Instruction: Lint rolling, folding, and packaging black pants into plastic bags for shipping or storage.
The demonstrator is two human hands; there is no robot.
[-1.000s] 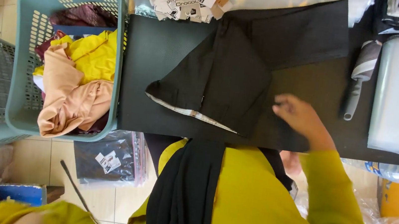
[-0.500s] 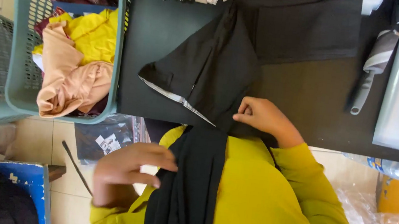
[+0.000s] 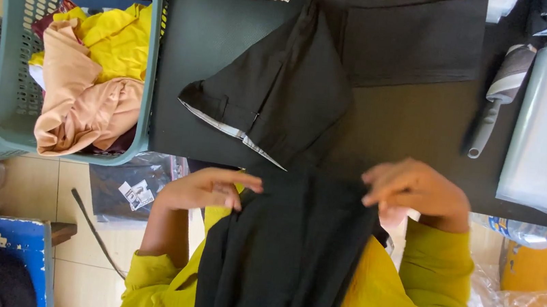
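Black trousers [image 3: 292,108] run lengthwise from the table, beyond both hands, down over its near edge, where left hand [image 3: 204,190] and right hand [image 3: 413,190] pinch opposite edges of the hanging part, equally near.

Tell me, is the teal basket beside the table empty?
No, the teal basket holds a heap of clothes, with yellow and peach pieces lying on top.
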